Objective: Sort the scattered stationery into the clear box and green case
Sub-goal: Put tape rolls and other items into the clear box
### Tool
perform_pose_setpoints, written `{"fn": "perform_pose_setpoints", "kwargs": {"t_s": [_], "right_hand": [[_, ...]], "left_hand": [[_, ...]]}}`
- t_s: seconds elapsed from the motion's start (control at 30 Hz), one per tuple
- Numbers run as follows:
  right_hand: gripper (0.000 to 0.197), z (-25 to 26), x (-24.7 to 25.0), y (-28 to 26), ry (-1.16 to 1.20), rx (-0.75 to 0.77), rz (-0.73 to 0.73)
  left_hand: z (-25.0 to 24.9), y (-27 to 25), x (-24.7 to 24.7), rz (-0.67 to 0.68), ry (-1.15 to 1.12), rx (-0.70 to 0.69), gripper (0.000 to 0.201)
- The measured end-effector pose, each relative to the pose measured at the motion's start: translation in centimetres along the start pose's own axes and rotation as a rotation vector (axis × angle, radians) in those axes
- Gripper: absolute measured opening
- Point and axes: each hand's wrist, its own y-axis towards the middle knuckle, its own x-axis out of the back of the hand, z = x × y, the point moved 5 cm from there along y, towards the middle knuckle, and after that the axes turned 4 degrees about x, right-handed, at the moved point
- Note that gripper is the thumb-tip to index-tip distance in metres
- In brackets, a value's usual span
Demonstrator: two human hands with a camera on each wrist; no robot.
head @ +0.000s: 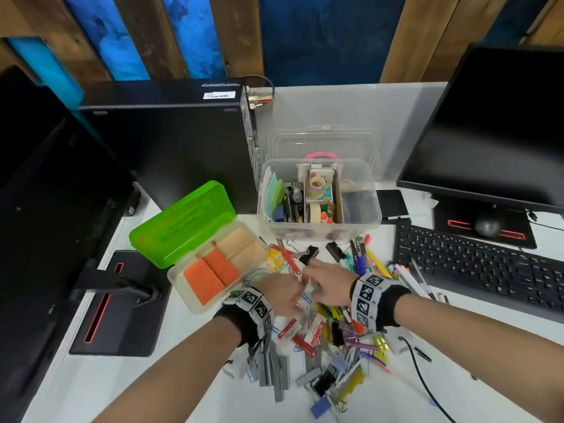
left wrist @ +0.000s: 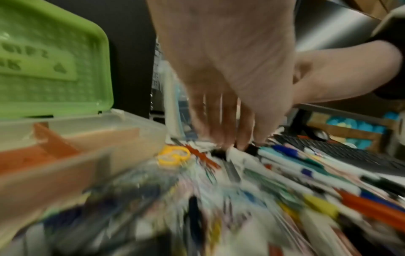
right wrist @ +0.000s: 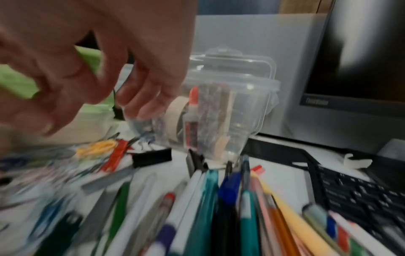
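Scattered stationery covers the white desk: pens (head: pixel 375 264), black binder clips (head: pixel 309 253), grey staple strips (head: pixel 271 367) and erasers (head: pixel 287 329). The green case (head: pixel 183 221) lies open on the left, with orange dividers in its base. Behind the pile stands the clear box (head: pixel 360 209), with tape, glue and notes in it. My left hand (head: pixel 297 296) hovers over the pile with straight fingers (left wrist: pixel 219 121) pointing down, holding nothing. My right hand (head: pixel 311 279) is close beside it, with its fingers (right wrist: pixel 149 104) loosely curled and nothing seen in them. Both wrist views are blurred.
A black keyboard (head: pixel 476 270) and a monitor (head: pixel 494 132) bound the right side. A computer tower (head: pixel 171 141) stands behind the case, and a monitor stand (head: pixel 122 300) is at the left. The box's lid (head: pixel 323 141) leans behind the box. A black cable (head: pixel 421 367) trails at the front right.
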Motion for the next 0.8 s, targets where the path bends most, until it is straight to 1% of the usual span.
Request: {"fn": "perform_pose_setpoints", "kwargs": {"t_s": [0.07, 0.13, 0.27, 0.33, 0.47, 0.53, 0.6, 0.7, 0.8], "right_hand": [[0.041, 0.1, -2.0, -0.7, -0.059, -0.009, 0.141], [0.045, 0.1, -3.5, -1.2, -0.107, -0.004, 0.197], [0.044, 0.8, -4.9, -1.7, -0.142, 0.055, 0.199], [0.04, 1.1, -5.4, -1.7, -0.161, 0.082, 0.193], [0.033, 1.4, -5.5, -1.7, -0.145, 0.106, 0.145], [0.032, 1.3, -4.8, -1.7, -0.112, 0.104, 0.127], [0.03, 0.8, -3.4, -1.7, -0.107, 0.074, 0.115], [0.032, -0.4, 0.5, -2.0, -0.078, 0.002, 0.074], [0.03, -1.6, 5.5, -2.5, -0.004, -0.011, -0.045]], "left_hand": [[-0.4, -0.4, -1.8, 0.121, -0.002, -0.016, 0.043], [-0.7, -0.8, -2.8, 0.164, -0.03, -0.025, 0.047], [-1.3, -0.7, -3.4, 0.166, -0.095, -0.023, 0.047], [-1.5, -0.8, -3.4, 0.165, -0.129, -0.002, 0.045], [-1.2, -0.4, -2.7, 0.098, -0.144, 0.012, 0.05], [-0.7, 0.1, -1.9, 0.091, -0.142, 0.014, 0.052], [-0.2, 0.5, -0.5, 0.056, -0.181, 0.013, 0.049], [1.1, 0.9, 2.7, -0.029, -0.273, 0.03, 0.04], [2.3, 1.3, 7.2, -0.109, -0.39, 0.031, 0.033]]}}
